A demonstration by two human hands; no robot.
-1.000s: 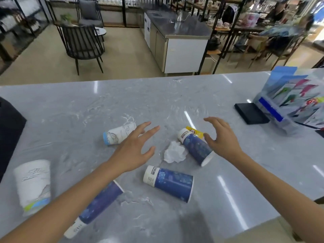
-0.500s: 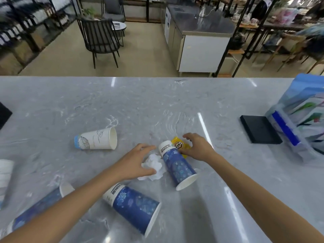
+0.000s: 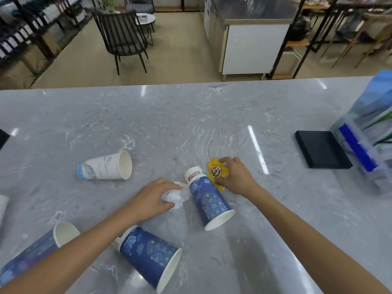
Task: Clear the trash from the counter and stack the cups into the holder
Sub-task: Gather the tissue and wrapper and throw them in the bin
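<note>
Trash lay beside a tipped blue cup [image 3: 209, 200]: left hand [image 3: 151, 200] clutched crumpled tissue [image 3: 177, 196], right hand [image 3: 236, 177] pinched a yellow packet [image 3: 217, 172].

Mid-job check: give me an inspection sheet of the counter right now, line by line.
Surface: grey marble counter, glossy.
Job's things: three blue paper cups and one white paper cup, all on their sides; a further white item at the left edge, cut off.
Clutter: crumpled tissue; yellow wrapper.
Hands: left hand closed on the tissue; right hand gripping the wrapper.
Cables: nothing seen.
Surroundings: black box, brochure rack, chair beyond.
</note>
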